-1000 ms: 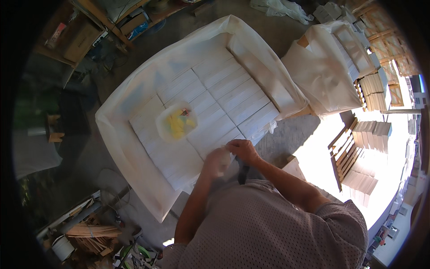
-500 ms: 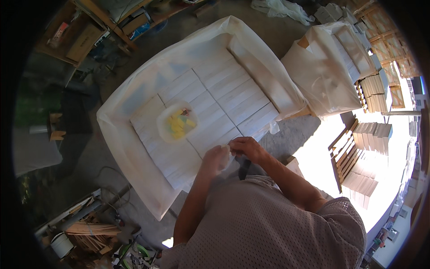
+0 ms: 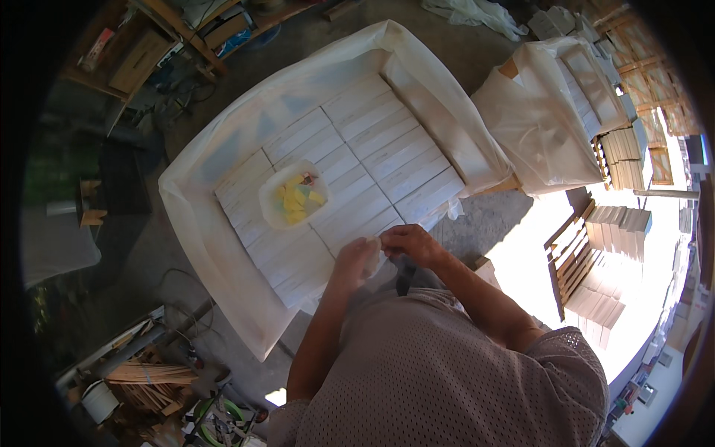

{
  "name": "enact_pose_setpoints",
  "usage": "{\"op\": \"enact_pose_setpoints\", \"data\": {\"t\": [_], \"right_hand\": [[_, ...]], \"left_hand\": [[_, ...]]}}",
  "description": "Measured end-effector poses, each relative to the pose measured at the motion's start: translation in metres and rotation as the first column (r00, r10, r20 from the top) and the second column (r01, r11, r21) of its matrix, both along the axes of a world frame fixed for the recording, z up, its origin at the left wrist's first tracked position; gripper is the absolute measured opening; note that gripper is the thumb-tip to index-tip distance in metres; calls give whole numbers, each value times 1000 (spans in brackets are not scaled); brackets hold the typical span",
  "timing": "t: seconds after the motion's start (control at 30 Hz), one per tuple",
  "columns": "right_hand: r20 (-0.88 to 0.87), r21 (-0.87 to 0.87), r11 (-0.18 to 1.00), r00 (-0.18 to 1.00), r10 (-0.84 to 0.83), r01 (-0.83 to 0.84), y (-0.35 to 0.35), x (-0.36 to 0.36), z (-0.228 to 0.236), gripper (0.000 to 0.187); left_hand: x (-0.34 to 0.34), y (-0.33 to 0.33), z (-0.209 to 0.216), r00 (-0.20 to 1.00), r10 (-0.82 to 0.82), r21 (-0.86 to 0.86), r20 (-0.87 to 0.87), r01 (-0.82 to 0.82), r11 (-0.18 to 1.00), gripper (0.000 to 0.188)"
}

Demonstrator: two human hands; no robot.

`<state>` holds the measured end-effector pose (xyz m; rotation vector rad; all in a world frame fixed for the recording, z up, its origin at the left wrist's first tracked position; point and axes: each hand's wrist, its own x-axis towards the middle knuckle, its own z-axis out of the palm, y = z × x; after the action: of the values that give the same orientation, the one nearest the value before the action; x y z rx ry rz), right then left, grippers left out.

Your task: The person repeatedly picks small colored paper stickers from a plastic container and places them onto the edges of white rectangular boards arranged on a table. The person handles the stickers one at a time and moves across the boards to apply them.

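Note:
My left hand (image 3: 353, 261) is closed around a small whitish, translucent thing (image 3: 372, 255), whose kind I cannot make out. Close beside it, my right hand (image 3: 408, 244) has its fingers pinched together at that thing's edge. Both hands are held in front of my waist, over the near edge of a stack of long white boxes (image 3: 346, 179). A white plastic tub (image 3: 269, 214) rests on top of the boxes, beyond my left hand. Several yellow pieces (image 3: 296, 201) and a small reddish item lie inside it.
Whitish plastic sheeting (image 3: 216, 279) rises around the stack's sides. Another sheet-wrapped stack (image 3: 536, 123) stands at the right. Beyond it are a wooden pallet (image 3: 562, 253) and pale stacked boxes (image 3: 620, 227) in sunlight. Wood strips (image 3: 149, 376) and a cable lie at lower left.
My view has shifted slightly, and the boxes and tub appear sharper. Both hands keep nearly the same place and grip, with only slight finger movement.

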<state>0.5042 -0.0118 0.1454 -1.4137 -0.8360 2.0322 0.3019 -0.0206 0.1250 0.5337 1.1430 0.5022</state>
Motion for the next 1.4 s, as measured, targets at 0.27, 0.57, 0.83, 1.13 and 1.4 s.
{"op": "enact_pose_setpoints", "data": {"t": [0.27, 0.57, 0.83, 1.13, 1.4], "right_hand": [[86, 38, 997, 994, 61, -65, 2, -3, -1, 24], [133, 73, 993, 988, 77, -87, 5, -5, -3, 23], [337, 102, 986, 937, 93, -134, 3, -11, 2, 25], [656, 313, 926, 754, -49, -212, -16, -25, -13, 26], [442, 315, 946, 870, -218, 77, -21, -22, -1, 19]], "left_hand": [[-3, -1, -3, 995, -69, 77, -70, 74, 994, 24], [-9, -5, -29, 969, -104, 212, -225, 153, 965, 23], [-2, -5, -15, 937, -86, 412, -339, 230, 882, 21], [16, -12, -8, 846, 14, 584, -533, 356, 730, 23], [4, -7, -26, 970, -22, 214, -244, 76, 974, 26]]}}
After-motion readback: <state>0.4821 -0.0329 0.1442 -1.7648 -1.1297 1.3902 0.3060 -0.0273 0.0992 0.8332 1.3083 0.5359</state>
